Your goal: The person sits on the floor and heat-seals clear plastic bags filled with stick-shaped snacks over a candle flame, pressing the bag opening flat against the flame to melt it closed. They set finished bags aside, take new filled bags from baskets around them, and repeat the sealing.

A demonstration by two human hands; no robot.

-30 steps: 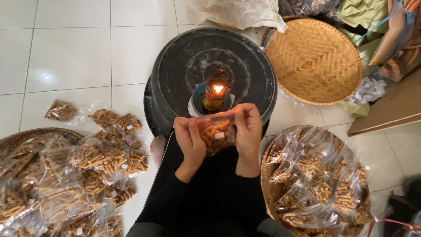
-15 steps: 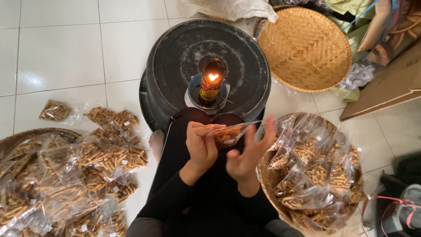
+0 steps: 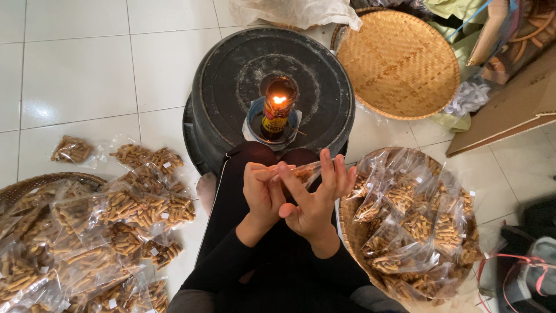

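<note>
My left hand (image 3: pixel 262 192) and my right hand (image 3: pixel 315 200) meet above my lap and together hold a small clear plastic bag of brown stick snacks (image 3: pixel 302 173). The left hand's fingers are closed on the bag's top edge. The right hand pinches the same edge with thumb and forefinger, its other fingers spread upward. Just beyond the hands a small lit oil lamp (image 3: pixel 275 111) burns on an upturned black basin (image 3: pixel 231 81).
A woven basket (image 3: pixel 347 223) at my right holds several filled snack bags. More filled bags (image 3: pixel 124 208) lie heaped on the white tiled floor at my left, beside another basket (image 3: pixel 26 184). An empty round woven tray (image 3: pixel 399 64) and cardboard (image 3: pixel 509 110) lie at the back right.
The bag has come down from beside the flame to my lap. My right hand has shifted along the bag's top edge and spread its fingers.
</note>
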